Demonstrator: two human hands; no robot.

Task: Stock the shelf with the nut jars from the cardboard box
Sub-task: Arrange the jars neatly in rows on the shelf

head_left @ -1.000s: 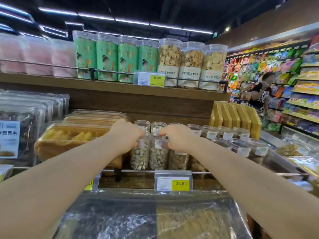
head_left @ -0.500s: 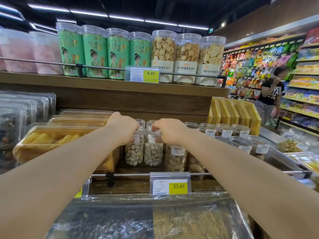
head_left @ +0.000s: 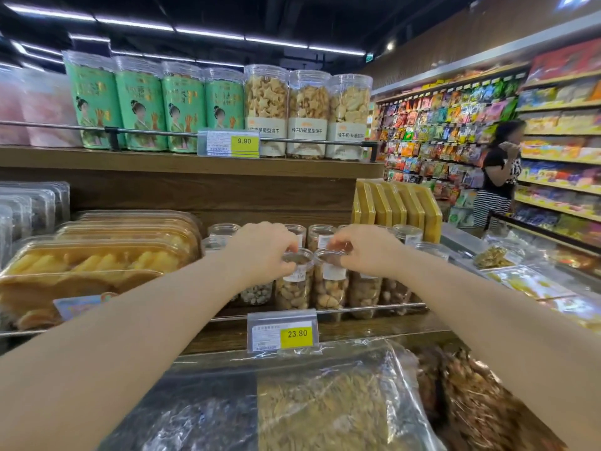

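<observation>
Several clear nut jars stand in rows on the middle wooden shelf [head_left: 374, 332], behind a metal rail. My left hand [head_left: 260, 252] curls its fingers over the lid rim of one front jar [head_left: 294, 286]. My right hand [head_left: 367, 252] pinches the lid of the jar beside it [head_left: 331, 288]. Both jars stand upright at the front of the row, touching each other. More jars [head_left: 406, 234] sit behind and to the right, partly hidden by my hands. The cardboard box is out of view.
Clear trays of yellow snacks [head_left: 97, 255] fill the shelf left of the jars; yellow boxes [head_left: 396, 206] stand to the right. Tall canisters [head_left: 182, 112] line the upper shelf. Bagged goods [head_left: 325, 405] lie below. A person [head_left: 497, 177] stands in the right aisle.
Both hands have shifted right along the shelf, from the pale nut jars at the left to two darker nut jars nearer the middle. The view has panned right too.
</observation>
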